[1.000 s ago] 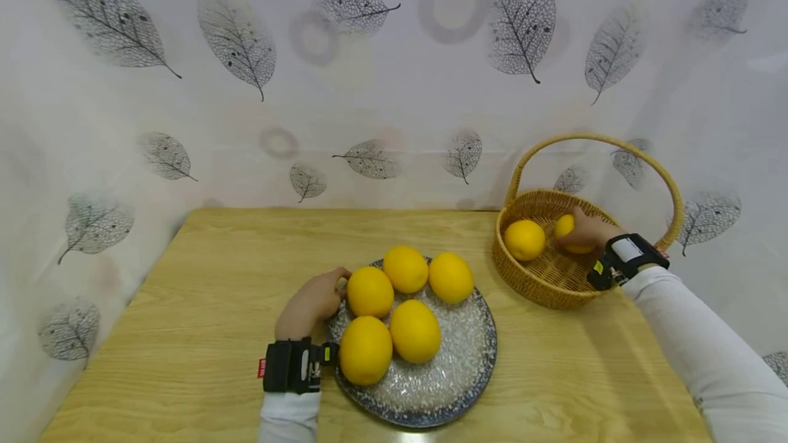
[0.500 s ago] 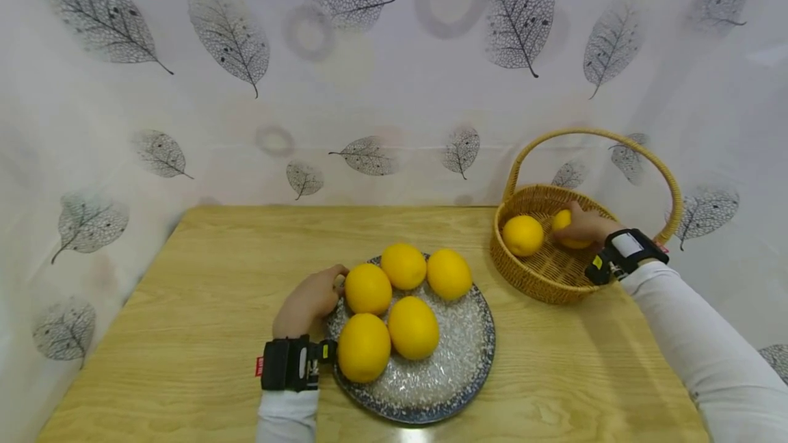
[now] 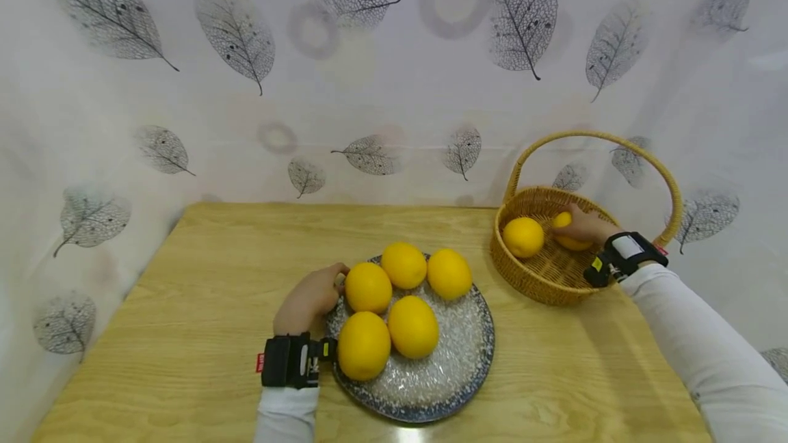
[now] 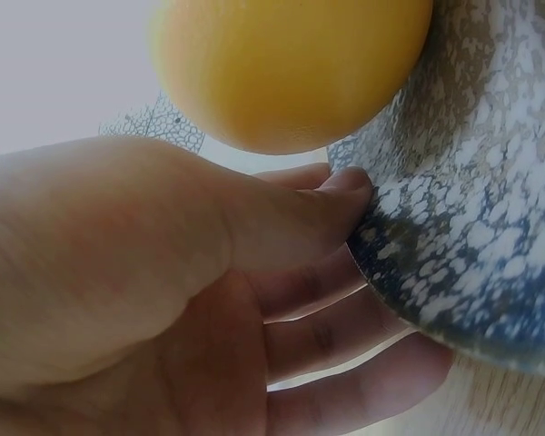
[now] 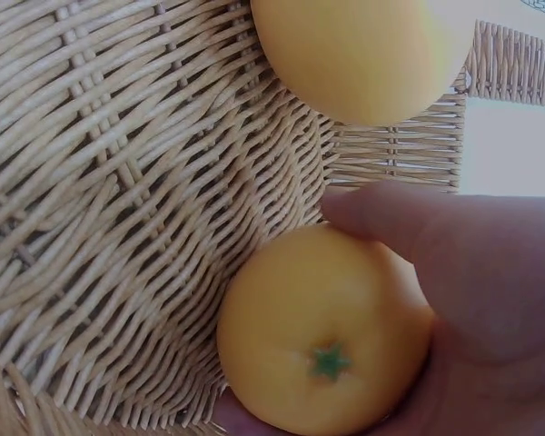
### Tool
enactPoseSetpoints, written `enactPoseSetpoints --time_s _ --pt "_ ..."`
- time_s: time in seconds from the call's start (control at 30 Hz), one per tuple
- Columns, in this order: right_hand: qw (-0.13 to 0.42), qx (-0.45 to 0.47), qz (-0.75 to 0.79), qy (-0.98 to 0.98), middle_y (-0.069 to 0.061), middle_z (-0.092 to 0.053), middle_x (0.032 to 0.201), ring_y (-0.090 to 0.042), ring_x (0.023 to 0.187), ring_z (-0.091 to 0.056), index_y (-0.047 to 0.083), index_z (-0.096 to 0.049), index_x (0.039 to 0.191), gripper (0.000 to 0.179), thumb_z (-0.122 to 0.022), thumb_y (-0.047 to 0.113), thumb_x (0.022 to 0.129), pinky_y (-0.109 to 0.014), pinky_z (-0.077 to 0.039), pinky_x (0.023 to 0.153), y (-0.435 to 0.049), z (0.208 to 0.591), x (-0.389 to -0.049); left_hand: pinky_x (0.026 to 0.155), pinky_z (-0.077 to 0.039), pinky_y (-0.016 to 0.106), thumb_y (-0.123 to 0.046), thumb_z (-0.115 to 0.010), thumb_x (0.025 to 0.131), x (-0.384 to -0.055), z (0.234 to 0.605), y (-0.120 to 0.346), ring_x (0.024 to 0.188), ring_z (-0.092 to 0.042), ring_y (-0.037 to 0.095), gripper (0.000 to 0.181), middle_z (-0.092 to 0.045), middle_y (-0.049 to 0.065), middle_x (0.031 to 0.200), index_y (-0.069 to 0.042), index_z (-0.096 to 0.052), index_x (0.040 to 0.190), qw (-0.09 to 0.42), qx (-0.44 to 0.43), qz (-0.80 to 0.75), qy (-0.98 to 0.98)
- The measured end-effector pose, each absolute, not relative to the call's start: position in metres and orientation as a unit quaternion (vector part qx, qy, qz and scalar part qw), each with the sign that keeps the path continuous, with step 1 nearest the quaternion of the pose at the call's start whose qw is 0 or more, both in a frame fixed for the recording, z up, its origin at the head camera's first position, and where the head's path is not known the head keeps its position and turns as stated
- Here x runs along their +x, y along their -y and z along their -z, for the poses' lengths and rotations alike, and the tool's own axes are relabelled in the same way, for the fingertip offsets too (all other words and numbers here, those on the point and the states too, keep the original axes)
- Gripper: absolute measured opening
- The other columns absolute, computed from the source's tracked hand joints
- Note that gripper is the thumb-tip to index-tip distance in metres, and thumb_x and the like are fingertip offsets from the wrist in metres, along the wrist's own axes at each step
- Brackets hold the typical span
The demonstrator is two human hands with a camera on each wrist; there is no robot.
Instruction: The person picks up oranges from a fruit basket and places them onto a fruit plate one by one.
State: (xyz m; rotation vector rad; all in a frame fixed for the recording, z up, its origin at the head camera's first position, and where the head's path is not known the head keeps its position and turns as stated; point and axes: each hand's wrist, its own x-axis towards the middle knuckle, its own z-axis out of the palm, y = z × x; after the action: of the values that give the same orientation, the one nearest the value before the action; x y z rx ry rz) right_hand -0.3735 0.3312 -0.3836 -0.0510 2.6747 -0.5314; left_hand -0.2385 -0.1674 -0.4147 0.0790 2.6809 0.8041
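Note:
A speckled grey plate (image 3: 455, 368) with a dark blue rim carries several oranges (image 3: 414, 327) grouped toward its left and far side. At its left edge, my left hand (image 3: 308, 301) pinches the rim, thumb on top and fingers below in the left wrist view. My right hand (image 3: 587, 224) reaches inside a wicker basket (image 3: 529, 287) and grips an orange (image 5: 291, 318) low against the weave, its green stem end showing. A second orange (image 3: 523, 237) lies in the basket to the left of that hand.
The basket's tall arched handle (image 3: 591, 133) rises beside the right wrist. Plate and basket stand on a light wooden table (image 3: 203, 292), with bare wood between them. Behind is a leaf-printed wall covering (image 3: 394, 87).
The right hand keeps its place in the basket, with its grip on the orange shifted slightly. The left hand and plate stay put; only the head view drifts a little.

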Motion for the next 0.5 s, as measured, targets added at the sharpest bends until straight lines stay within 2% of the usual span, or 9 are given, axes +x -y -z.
enactPoseSetpoints --time_s 0.1,0.27,0.4,0.5 --pt "0.197 -0.030 0.184 -0.963 -0.054 -0.028 0.129 -0.064 0.116 -0.028 -0.014 -0.018 0.143 0.078 -0.056 0.031 0.093 -0.071 -0.037 0.090 -0.333 0.386 -0.370 0.105 -0.044 0.055 0.000 -0.045 0.096 -0.238 0.417 0.166 0.108 -0.056 0.029 0.042 -0.062 0.021 0.132 -0.008 -0.051 0.137 0.178 0.023 -0.289 -0.940" --pt "0.178 -0.033 0.177 -0.967 -0.046 -0.045 0.125 -0.051 0.106 -0.049 -0.013 -0.025 0.143 0.080 -0.061 0.034 0.090 -0.051 -0.049 0.079 -0.333 0.383 -0.365 0.106 -0.044 0.056 0.000 -0.045 0.096 -0.237 0.419 0.165 0.113 -0.056 0.030 0.042 -0.062 0.020 0.132 -0.008 -0.052 0.136 0.175 0.028 -0.288 -0.941" --pt "0.146 -0.050 0.172 -0.973 -0.041 -0.051 0.118 -0.041 0.094 -0.056 -0.014 -0.026 0.143 0.081 -0.061 0.036 0.090 -0.039 -0.050 0.068 -0.327 0.365 -0.357 0.104 -0.045 0.055 0.001 -0.045 0.095 -0.238 0.416 0.166 0.110 -0.056 0.030 0.041 -0.063 0.021 0.131 -0.007 -0.052 0.135 0.165 0.034 -0.284 -0.944" --pt "0.118 -0.065 0.161 -0.978 -0.041 -0.054 0.112 -0.039 0.088 -0.057 -0.013 -0.026 0.143 0.083 -0.060 0.040 0.090 -0.036 -0.050 0.062 -0.318 0.346 -0.346 0.103 -0.046 0.054 0.002 -0.045 0.094 -0.239 0.413 0.167 0.107 -0.056 0.029 0.042 -0.063 0.022 0.131 -0.007 -0.052 0.135 0.167 0.032 -0.284 -0.943"
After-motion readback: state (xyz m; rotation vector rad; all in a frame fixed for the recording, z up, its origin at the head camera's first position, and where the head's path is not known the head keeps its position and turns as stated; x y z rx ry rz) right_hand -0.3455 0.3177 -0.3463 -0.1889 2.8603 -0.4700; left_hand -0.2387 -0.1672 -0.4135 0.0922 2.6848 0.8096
